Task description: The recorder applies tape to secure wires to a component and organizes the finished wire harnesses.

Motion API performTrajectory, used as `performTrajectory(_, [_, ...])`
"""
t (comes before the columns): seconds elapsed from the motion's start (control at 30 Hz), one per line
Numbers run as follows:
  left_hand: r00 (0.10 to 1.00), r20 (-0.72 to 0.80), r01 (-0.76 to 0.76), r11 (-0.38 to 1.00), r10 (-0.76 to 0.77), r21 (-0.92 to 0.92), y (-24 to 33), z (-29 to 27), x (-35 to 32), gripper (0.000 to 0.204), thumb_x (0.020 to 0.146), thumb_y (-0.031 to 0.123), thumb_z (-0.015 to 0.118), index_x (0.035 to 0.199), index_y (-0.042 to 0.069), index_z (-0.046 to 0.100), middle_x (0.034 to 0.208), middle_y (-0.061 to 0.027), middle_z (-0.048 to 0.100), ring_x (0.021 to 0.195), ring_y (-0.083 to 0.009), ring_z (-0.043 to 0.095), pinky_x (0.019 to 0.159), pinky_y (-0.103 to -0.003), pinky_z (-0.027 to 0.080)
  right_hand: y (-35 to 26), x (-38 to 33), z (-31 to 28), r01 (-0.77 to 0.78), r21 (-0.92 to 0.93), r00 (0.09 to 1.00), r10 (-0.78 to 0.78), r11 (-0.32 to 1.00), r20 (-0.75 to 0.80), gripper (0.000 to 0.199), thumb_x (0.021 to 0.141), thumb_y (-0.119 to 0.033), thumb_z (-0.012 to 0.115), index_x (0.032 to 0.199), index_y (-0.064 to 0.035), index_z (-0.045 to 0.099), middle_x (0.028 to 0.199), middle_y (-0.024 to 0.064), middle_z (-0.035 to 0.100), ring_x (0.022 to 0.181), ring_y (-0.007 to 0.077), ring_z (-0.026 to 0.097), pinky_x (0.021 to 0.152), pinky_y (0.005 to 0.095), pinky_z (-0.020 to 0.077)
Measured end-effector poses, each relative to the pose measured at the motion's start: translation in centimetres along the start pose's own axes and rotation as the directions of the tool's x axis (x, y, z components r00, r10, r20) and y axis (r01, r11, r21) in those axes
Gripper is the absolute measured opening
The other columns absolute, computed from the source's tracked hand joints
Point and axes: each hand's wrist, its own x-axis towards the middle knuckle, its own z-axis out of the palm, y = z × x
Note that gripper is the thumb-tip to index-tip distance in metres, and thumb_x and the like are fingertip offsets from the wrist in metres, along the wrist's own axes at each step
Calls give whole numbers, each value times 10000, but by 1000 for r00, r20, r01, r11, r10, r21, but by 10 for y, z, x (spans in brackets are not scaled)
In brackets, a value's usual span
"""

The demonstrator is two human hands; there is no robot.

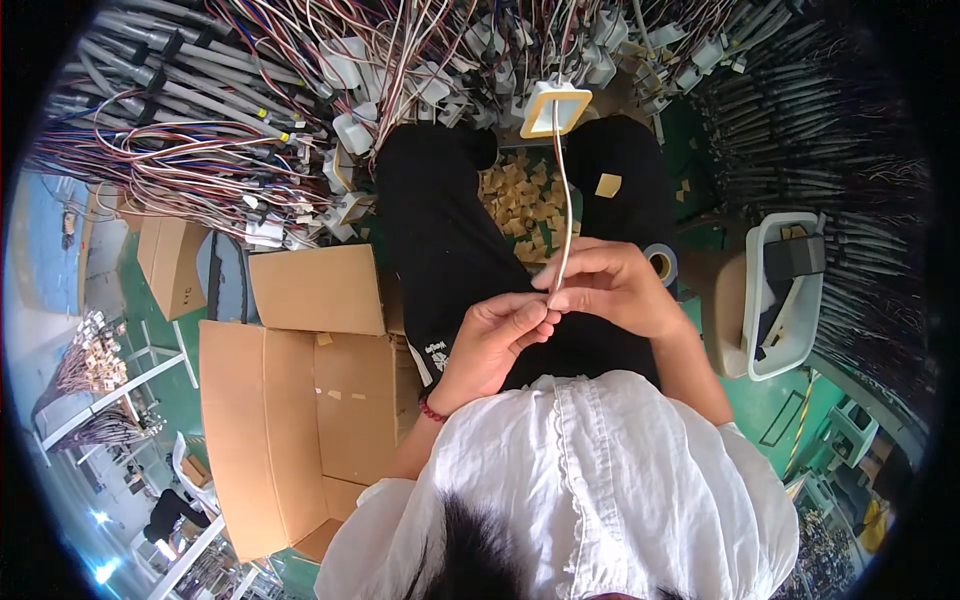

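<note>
Left hand (500, 338): thumb and fingers pinched together on the lower end of the white cable (568, 225).
Right hand (625, 290): pinched on the same cable, just beside the left; exact fingertip contact too small to tell.
White housing (556, 112): square, tan rim, at the cable's far end, over the gap between the legs (440, 220).
Handling: short, light pinches look best; don't tug the housing joint.
Tan scraps (525, 195): piled below; probably worth avoiding with the cable end.
Cardboard box (290, 430): open, person's left.

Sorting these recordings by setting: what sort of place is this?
Probably a cable-assembly workshop: bundled cables crowd the upper edge, an open cardboard box sits at the left, and small tan pieces lie in a heap.
</note>
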Motion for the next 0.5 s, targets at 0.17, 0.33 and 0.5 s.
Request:
performTrajectory(0.17, [998, 0, -58, 994, 58, 95, 2, 3, -1, 151, 917, 128, 661, 989, -2, 689, 936, -91, 693, 800, -110, 640, 749, -239, 539, -9, 3, -10, 101, -323, 993, -75, 941, 91, 97, 832, -30, 712, 909, 17, 678, 861, 73, 641, 793, 145, 619, 674, 282, 490])
performTrajectory(0.33, [994, 88, -82, 962, 61, 260, 16, 5, 2, 675, 921, 552, 488, 1332, 16, 471, 918, -141, 682, 709, -151, 639, 646, -246, 529, -5, -3, 1, -64, 3, 998, 64, 998, -14, 119, 870, -68, 696, 900, 39, 652, 867, 65, 642, 747, 144, 618, 670, 278, 491])
performTrajectory(0.5, [903, 426, 73, 997, -59, -16, 25, 12, 14, 1161, 704, 909, 113, 1544, 114, 12, 904, -189, 662, 473, -199, 571, 471, -263, 500, 4, -6, 16, -137, 259, 984, 161, 956, -77, 193, 912, -121, 671, 961, 61, 636, 876, 59, 639, 803, 121, 638, 713, 253, 512])
